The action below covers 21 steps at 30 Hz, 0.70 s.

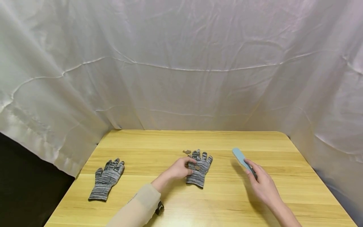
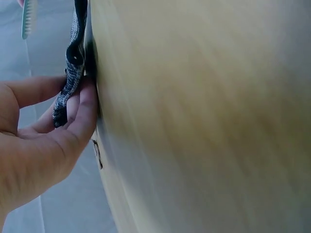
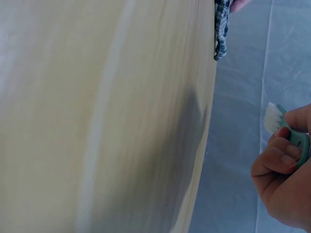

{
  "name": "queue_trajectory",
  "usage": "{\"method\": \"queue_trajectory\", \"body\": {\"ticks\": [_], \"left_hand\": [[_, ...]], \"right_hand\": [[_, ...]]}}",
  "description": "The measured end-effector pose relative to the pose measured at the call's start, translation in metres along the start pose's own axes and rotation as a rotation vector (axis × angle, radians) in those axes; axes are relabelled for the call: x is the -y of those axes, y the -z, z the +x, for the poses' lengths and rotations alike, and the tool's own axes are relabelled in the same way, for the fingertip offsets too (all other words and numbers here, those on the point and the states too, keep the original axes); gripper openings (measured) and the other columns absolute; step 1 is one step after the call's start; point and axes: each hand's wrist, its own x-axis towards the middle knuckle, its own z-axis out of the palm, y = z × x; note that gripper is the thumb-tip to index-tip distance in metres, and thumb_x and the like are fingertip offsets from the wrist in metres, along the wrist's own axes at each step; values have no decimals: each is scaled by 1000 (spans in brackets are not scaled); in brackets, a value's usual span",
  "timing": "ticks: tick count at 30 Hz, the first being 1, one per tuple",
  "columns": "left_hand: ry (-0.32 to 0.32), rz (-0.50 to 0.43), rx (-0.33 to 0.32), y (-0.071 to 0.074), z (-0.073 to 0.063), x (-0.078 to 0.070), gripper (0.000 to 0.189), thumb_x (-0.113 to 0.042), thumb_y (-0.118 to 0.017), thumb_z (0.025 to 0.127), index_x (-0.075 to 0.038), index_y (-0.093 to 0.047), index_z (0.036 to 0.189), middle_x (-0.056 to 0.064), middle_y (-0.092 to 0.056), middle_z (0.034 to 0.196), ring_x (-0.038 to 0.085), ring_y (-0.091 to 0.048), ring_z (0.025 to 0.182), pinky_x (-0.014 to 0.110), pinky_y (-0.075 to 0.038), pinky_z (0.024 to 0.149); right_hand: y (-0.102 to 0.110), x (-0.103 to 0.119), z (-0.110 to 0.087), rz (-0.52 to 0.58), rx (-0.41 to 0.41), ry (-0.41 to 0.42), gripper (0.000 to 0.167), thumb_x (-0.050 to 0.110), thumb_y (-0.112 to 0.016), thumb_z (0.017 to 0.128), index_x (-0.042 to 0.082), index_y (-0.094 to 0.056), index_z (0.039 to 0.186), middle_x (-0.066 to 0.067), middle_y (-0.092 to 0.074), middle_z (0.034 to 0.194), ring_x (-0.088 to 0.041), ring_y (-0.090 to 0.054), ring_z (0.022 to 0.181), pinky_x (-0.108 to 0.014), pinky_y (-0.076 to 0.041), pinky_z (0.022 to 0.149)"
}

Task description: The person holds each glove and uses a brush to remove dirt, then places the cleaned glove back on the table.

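A grey-and-black striped knit glove [image 1: 202, 175] lies on the table with its fingers toward the far side. My left hand [image 1: 179, 168] pinches its left edge; the left wrist view shows the thumb on one side of the fabric [image 2: 73, 85] and fingers on the other. A round brown spot [image 1: 197, 167] marks the glove's palm area. Raised above the table, my right hand [image 1: 263, 186] grips a light blue-green brush [image 1: 239, 154] by its handle. White bristles [image 3: 273, 119] point toward the table side in the right wrist view.
A second striped glove [image 1: 105, 181] lies flat at the left of the wooden table [image 1: 221, 201]. Just beyond the pinched glove is a small irregular brown patch [image 1: 187, 152] on the tabletop. Pale grey curtains [image 1: 181, 88] hang around the back and sides.
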Motion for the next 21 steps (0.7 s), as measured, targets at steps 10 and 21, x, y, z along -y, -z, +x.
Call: {"method": "queue_trajectory", "body": {"ticks": [10,21], "left_hand": [[18,-217,38,6,-5,-2,60,18,-58,87,-1,-57,143,24,-66,122,25,-70,87,36,-65,73],[-107,-285,-67,15,-4,-1,57,12,-61,93,-4,-55,147,25,-57,141,22,-73,92,30,-63,70]], "right_hand": [[-7,7,2,11,-57,44,43,7,-58,105,3,-54,148,-30,-61,135,-47,-61,118,-64,-53,88],[-19,26,5,92,-171,0,44,12,-55,107,10,-53,151,-21,-64,131,-29,-60,106,-30,-50,82]]}}
